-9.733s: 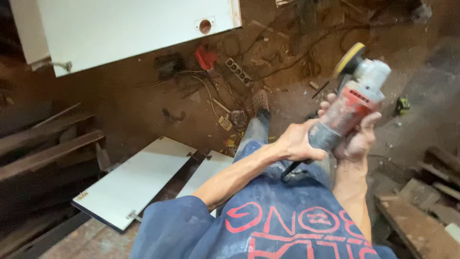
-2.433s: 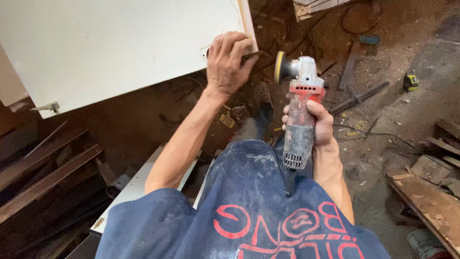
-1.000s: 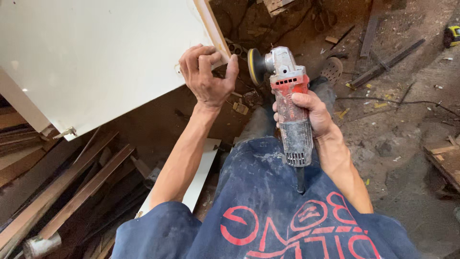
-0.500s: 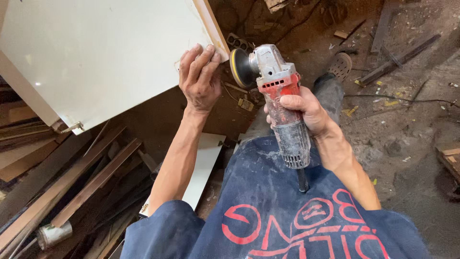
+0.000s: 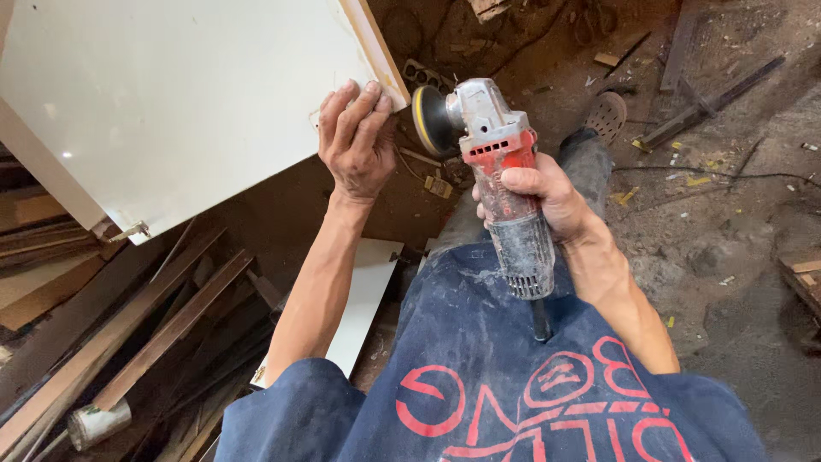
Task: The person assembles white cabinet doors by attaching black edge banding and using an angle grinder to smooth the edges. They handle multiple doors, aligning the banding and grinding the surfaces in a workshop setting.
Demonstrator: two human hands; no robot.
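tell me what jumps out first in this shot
The red and grey angle grinder at centre, clasped in the right hand, its yellow-edged sanding disc close to the edge of the big white panel at upper left. The left hand steadies that panel's corner, above wooden slats piled at lower left.

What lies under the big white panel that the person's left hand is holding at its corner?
Under the white panel, dark wooden slats lean in a pile, and a smaller white board lies on the floor. The panel covers whatever lies further back.
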